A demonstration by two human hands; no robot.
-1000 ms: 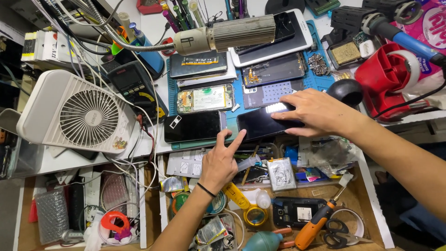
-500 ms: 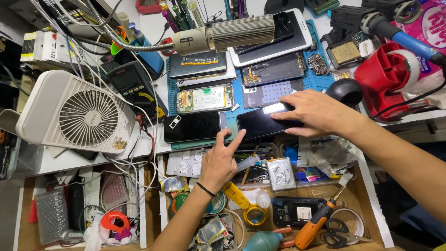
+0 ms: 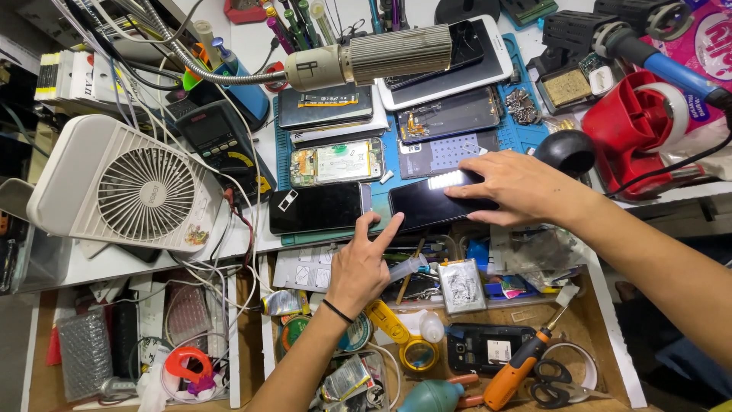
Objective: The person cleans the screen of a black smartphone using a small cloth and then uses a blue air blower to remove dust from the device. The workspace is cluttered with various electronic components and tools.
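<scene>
Head view looks straight down on a crowded repair bench [image 3: 252, 240], where a dark phone [image 3: 435, 204] lies flat at the front edge of the blue work mat [image 3: 389, 164]. Right hand [image 3: 518, 187] rests palm-down over the right end of that phone, fingers spread and pressing on the glass rather than clenched around it; a bright reflection shows on the screen just left of the fingertips. Left hand [image 3: 358, 267] reaches up from below, its index finger and thumb extended and touching the phone's lower left corner, the other fingers loosely curled, holding nothing. Just left of the phone lies a second black phone [image 3: 316, 207], close beside it. Behind the phone sits an opened handset [image 3: 337, 162] with its battery showing. Well to the left of the phone stands a white desk fan [image 3: 130, 187]. Below the phone, an open drawer holds an orange-handled screwdriver [image 3: 522, 366].
</scene>
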